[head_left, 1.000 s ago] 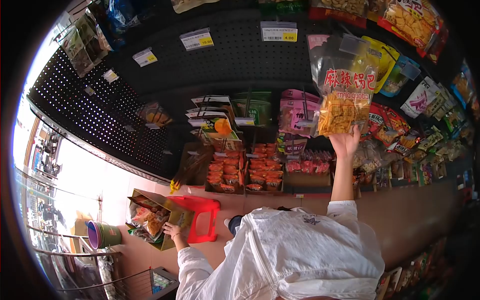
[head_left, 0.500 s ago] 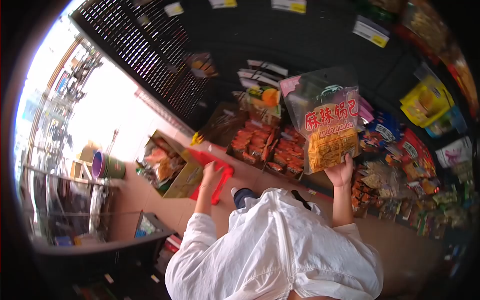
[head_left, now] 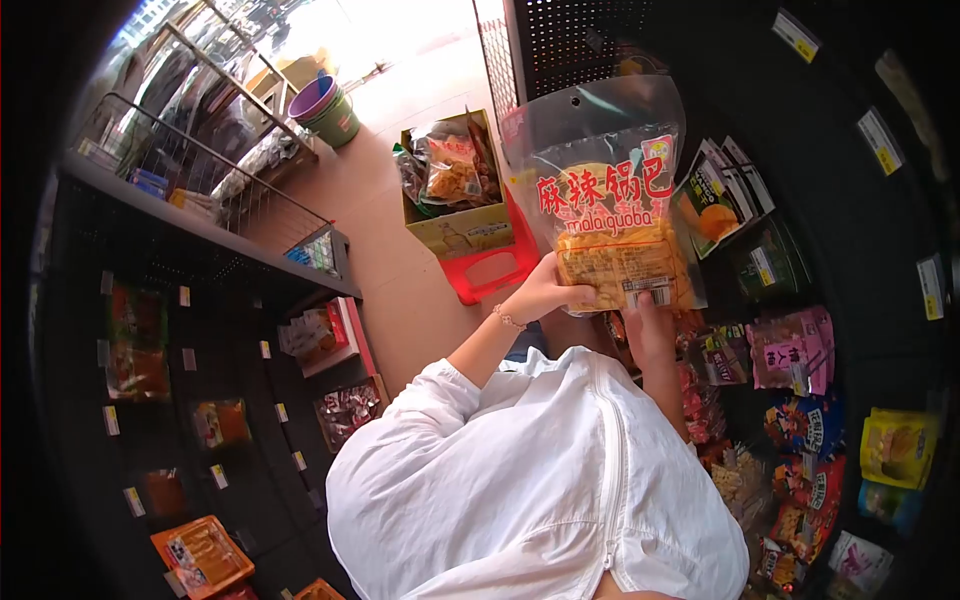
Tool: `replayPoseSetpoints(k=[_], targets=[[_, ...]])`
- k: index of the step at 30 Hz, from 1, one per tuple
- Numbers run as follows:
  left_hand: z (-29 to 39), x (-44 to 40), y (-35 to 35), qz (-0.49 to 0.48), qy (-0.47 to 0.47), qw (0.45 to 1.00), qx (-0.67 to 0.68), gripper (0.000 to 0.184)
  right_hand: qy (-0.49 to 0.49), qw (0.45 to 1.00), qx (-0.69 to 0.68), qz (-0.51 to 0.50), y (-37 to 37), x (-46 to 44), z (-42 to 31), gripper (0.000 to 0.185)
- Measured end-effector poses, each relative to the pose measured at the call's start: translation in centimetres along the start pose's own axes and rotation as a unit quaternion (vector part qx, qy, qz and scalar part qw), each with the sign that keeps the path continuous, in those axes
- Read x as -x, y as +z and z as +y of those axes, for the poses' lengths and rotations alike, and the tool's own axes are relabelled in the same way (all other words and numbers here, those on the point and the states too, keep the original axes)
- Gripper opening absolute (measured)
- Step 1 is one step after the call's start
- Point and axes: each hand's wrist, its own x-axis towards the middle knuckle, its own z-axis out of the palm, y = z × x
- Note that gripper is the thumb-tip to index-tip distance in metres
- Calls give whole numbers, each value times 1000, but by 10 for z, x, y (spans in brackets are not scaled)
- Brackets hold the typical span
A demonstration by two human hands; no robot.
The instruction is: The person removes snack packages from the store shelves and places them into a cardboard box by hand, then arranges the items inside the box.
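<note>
A clear snack bag [head_left: 610, 200] with red lettering and yellow crisps inside is held upright in front of me. My left hand [head_left: 548, 290] grips its lower left edge, thumb on the front. At the lower right part of the bag, my right hand [head_left: 650, 325] holds the bottom, a finger near the barcode. Beyond the bag, a cardboard box [head_left: 460, 232] with packaged snacks [head_left: 452, 165] in it rests on a red stool [head_left: 490, 272].
Dark shelves with hanging snack packs, such as a pink pack [head_left: 792, 352] and a yellow pack [head_left: 897, 447], stand at the right. A left shelf holds an orange tray [head_left: 203, 556]. Purple and green buckets [head_left: 332, 112] stand near a wire rack [head_left: 235, 165].
The view has turned left. My left hand has left the box and stool area and taken hold of the bag, which is now nearer and between both hands.
</note>
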Motion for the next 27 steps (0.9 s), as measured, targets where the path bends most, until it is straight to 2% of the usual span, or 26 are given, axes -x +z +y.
replayPoseSetpoints(k=[1, 2, 3, 4, 5, 7, 10, 12, 14, 15, 17, 22, 25, 26, 27], targets=[[-1, 5, -6, 15, 8, 1000, -1, 49, 107, 980, 166, 20, 2, -2, 0, 50], [-2, 8, -13, 49, 13, 999, 18, 47, 109, 979, 169, 6, 4, -5, 6, 50], [-3, 11, -20, 80, 18, 996, 38, 45, 145, 988, 31, -49, 7, -8, 13, 45], [-5, 14, -28, 87, 22, 995, 37, 45, 178, 973, -107, -100, 9, -10, 17, 41], [-5, 18, -39, 141, 22, 989, 23, 44, 179, 972, -106, -106, 9, -11, 17, 41], [5, 24, -54, 241, 39, 970, -17, 44, 192, 966, 35, -167, 9, -3, 13, 31], [32, 33, -80, 348, 103, 928, -85, 50, 227, 962, -5, -153, -11, 5, 25, 25], [35, 43, -128, 416, 60, 896, -144, 54, 220, 967, -54, -116, -26, 11, 32, 23], [42, 49, -164, 463, 74, 862, -194, 57, 213, 968, -103, -81, -42, 18, 35, 22], [53, 49, -169, 461, 75, 862, -197, 57, 213, 970, -109, -38, -50, 21, 36, 21], [74, 46, -177, 537, -43, 820, -193, 59, 206, 970, -121, 32, -62, 27, 36, 18], [77, 17, -226, 511, -117, 811, -259, 58, 175, 970, -134, 102, -80, 39, 38, 18], [57, -5, -257, 463, -27, 862, -206, 49, 162, 971, -136, 114, -78, 42, 35, 17], [54, -10, -265, 459, -28, 864, -205, 49, 158, 972, -133, 112, -77, 44, 34, 17], [47, -15, -283, 437, -82, 878, -179, 51, 156, 972, -134, 115, -76, 45, 34, 17]])
